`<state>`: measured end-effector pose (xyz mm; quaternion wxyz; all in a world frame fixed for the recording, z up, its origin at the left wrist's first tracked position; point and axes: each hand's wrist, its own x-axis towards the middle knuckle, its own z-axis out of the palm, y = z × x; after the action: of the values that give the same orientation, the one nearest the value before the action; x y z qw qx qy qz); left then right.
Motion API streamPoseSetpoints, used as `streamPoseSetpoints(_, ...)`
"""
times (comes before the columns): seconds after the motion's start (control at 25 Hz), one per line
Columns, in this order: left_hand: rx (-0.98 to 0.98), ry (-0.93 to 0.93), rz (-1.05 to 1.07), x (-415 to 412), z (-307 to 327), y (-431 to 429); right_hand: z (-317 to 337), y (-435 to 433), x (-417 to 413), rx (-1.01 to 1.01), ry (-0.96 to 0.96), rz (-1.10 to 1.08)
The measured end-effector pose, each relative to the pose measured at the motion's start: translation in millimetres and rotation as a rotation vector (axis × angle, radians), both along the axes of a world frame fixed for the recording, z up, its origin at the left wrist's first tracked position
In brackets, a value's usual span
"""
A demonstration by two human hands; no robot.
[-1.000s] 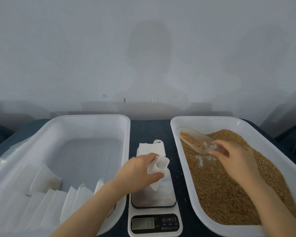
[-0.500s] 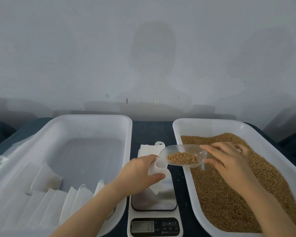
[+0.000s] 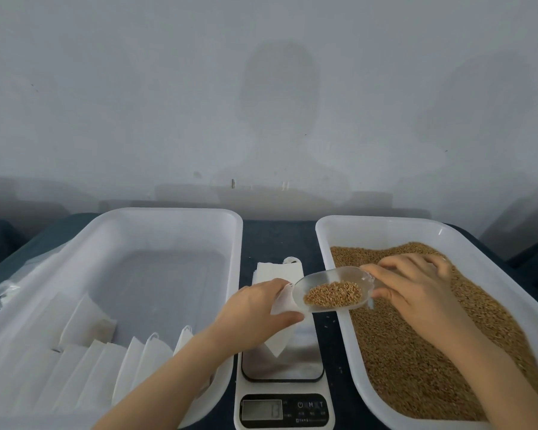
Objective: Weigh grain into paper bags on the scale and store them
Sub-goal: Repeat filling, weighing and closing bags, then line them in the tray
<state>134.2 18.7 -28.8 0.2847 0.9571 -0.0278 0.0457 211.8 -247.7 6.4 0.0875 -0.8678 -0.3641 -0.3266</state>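
My left hand (image 3: pixel 255 311) grips a small white paper bag (image 3: pixel 278 341) that stands on the steel plate of the kitchen scale (image 3: pixel 283 398). My right hand (image 3: pixel 416 290) holds a clear plastic scoop (image 3: pixel 333 293) by its handle. The scoop carries a small heap of brown grain, and its front lip touches the bag's open mouth. The scale display shows a low reading. To the right, a white tray (image 3: pixel 333 231) holds a deep layer of grain (image 3: pixel 416 352).
A large white bin (image 3: pixel 168 214) on the left holds several filled white bags (image 3: pixel 131 367) lined up at its near end. A stack of flat unused bags (image 3: pixel 274 268) lies behind the scale. A grey wall stands behind the dark table.
My right hand lifted the loaded scoop out of the grain tray and swung it left to the bag's mouth. My left hand kept hold of the bag on the scale.
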Motion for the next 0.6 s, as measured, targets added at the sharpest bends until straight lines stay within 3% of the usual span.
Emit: streamPoseSetpoints(0.6, 0.002, 0.055, -0.025, 0, 0, 1, 46, 19, -12, -0.251, -0.158, 0.059)
